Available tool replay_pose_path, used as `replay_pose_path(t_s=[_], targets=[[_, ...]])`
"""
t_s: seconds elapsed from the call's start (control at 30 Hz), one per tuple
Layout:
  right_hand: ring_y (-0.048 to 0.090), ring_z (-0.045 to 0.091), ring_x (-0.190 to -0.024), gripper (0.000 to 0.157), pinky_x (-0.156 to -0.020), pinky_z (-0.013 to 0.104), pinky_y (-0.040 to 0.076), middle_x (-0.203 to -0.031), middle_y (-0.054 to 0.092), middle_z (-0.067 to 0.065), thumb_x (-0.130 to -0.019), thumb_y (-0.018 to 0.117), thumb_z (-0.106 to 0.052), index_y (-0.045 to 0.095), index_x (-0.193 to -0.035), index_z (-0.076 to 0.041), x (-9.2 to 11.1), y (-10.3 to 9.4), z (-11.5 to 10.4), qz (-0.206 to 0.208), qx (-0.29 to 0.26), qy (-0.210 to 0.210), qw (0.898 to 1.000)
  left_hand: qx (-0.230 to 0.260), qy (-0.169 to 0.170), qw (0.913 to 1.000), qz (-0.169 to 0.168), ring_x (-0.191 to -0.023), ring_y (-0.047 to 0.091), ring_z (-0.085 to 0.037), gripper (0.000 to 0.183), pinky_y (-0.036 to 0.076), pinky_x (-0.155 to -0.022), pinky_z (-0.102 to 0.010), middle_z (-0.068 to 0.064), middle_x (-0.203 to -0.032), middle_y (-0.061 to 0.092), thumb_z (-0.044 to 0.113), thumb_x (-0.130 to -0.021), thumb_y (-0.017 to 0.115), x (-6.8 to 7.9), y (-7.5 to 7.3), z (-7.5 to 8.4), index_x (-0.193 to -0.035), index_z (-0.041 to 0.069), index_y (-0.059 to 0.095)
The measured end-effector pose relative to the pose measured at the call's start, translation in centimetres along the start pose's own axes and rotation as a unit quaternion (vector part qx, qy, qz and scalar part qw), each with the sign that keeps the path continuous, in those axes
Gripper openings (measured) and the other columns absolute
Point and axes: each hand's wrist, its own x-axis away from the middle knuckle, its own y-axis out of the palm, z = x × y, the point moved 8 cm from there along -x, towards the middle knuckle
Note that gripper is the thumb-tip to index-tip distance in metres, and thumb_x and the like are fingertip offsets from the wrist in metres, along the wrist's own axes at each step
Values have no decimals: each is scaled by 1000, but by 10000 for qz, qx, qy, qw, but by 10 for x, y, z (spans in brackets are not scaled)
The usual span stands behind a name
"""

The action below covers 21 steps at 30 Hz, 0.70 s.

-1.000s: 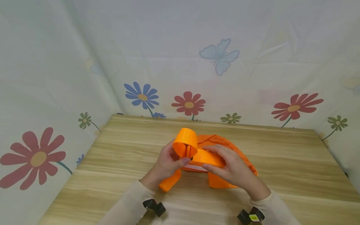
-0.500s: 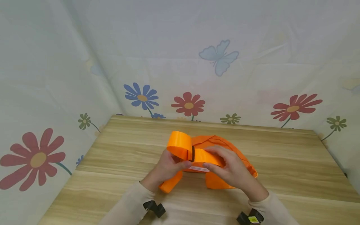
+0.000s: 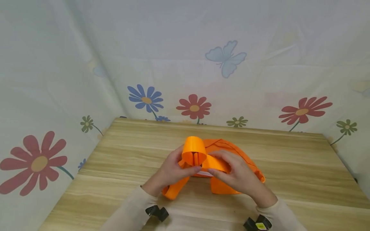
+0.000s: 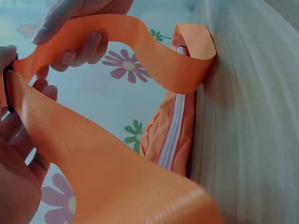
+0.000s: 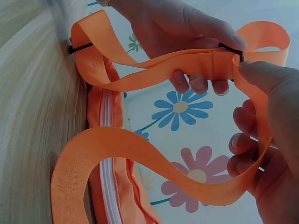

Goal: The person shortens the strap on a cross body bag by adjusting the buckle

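An orange waist bag with a white zipper lies on the table, its wide orange strap raised in front of it. A black slider buckle sits on the strap, which stands up in a loop beyond it. My left hand pinches the strap at the buckle, thumb on the near side. Just to the right, my right hand holds the strap between thumb and fingers, its thumb close to the buckle in the right wrist view. The loop partly hides the left fingers in the head view.
The wooden table runs back to a pale curtain printed with flowers and a butterfly. Slack strap bends down to the tabletop on both sides, and another black bar crosses its left bend.
The raised loop first swung left, showing the black buckle, then turned back right to face the camera. My left hand has come slightly closer to the right hand, which stays almost still.
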Motion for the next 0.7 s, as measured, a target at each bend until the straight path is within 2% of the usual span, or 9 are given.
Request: replay_pose_path(t_s=[0.17,0.23,0.3,0.37,0.53,0.7], targets=[[67,10,-100,42,-85,28,63,-123,76,-1,-94,85,-16,70,-132,-10,0,-1,-1,-5,106,-162,9998,-48,-397,9992,-73,-107,65,-21,44,57,-104,-36,-5,-117,67,17,-96,81,2,1,-4,-134,11,59],[68,10,-100,41,-86,29,63,-122,76,-1,-94,85,-17,70,-131,-10,0,0,-2,-44,219,-218,9995,-29,-411,9991,-63,-102,64,-19,38,57,-98,-33,-6,-112,65,16,-96,77,3,2,-4,-129,9,59],[68,10,-100,40,-87,30,63,-121,76,-2,-94,85,-17,71,-130,-10,0,1,-2,-117,313,-289,9990,-13,-209,9998,-77,-98,64,-18,33,58,-94,-31,-8,-108,64,14,-98,74,3,4,-3,-126,7,59],[69,10,-100,39,-87,31,64,-120,76,-2,-94,85,-17,70,-130,-10,0,3,-3,-191,371,-365,9985,19,141,9998,-118,-95,64,-16,30,59,-92,-30,-10,-105,65,12,-99,72,2,5,1,-124,5,59],[71,11,-100,40,-89,33,65,-121,76,-1,-95,83,-15,68,-131,-8,1,5,-5,-222,328,-525,9978,282,954,9940,-451,-93,70,-19,22,63,-90,-33,-15,-103,68,16,-107,65,1,13,8,-124,5,56],[71,10,-98,38,-89,32,65,-120,76,-1,-97,81,-14,66,-132,-8,1,7,-7,-152,212,-617,9978,239,1177,9909,-613,-92,72,-20,23,64,-90,-34,-14,-101,70,27,-112,61,0,17,10,-124,7,57]])
